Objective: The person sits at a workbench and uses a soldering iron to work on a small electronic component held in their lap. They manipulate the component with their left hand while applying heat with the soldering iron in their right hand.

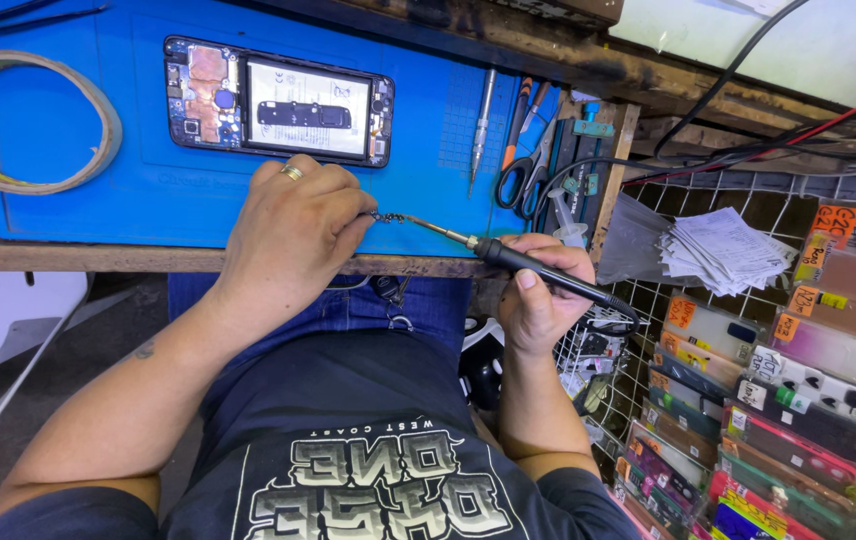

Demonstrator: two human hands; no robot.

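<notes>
My left hand (293, 225) rests at the front edge of the blue work mat (148, 190), pinching a small dark part (380, 215) between its fingertips; a ring shows on one finger. My right hand (540, 290) grips a black soldering iron (523, 263), whose metal tip (426, 226) points left and meets the small part. An opened phone (278, 100) with its back cover off lies on the mat just beyond my left hand, its battery and circuit board exposed.
A roll of tape (23, 120) lies at the mat's left. Screwdrivers (483, 125) and scissors (525, 175) sit at its right edge. Cables (768, 130) run across the right. A paper stack (723, 250) and packaged phone cases (778, 410) fill a wire rack.
</notes>
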